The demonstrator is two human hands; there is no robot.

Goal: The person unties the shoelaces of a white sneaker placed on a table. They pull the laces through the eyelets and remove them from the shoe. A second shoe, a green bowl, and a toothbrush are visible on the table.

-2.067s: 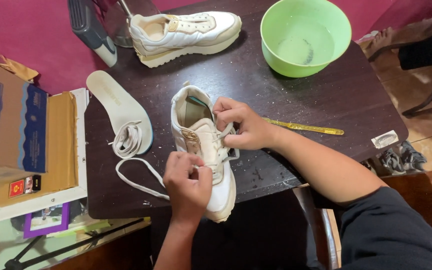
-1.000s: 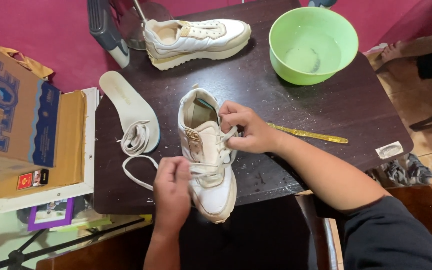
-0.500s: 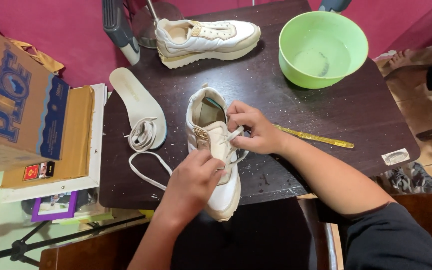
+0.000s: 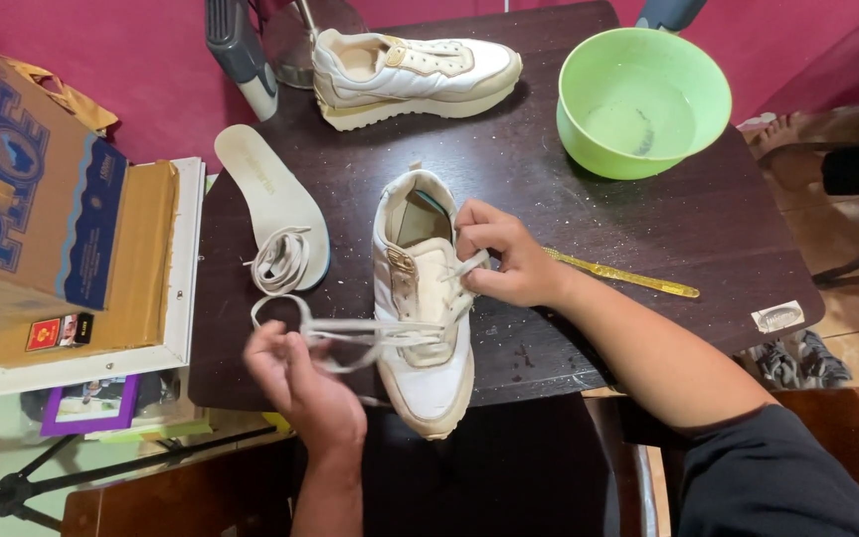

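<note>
A white and beige sneaker lies toe toward me on the dark wooden table. My left hand grips its pale shoelace and holds it stretched out to the left of the shoe. My right hand pinches the other end of the lace at the eyelets on the shoe's right side. The rest of the lace lies coiled on a white insole to the left of the shoe.
A second sneaker lies on its side at the table's far edge. A green bowl stands far right, a yellow strip beside my right forearm. Cardboard boxes sit left, and a grey tool stands at the back.
My left hand has moved from the top of the shoe out to the left, pulling the lace taut. My right hand stays at the eyelets.
</note>
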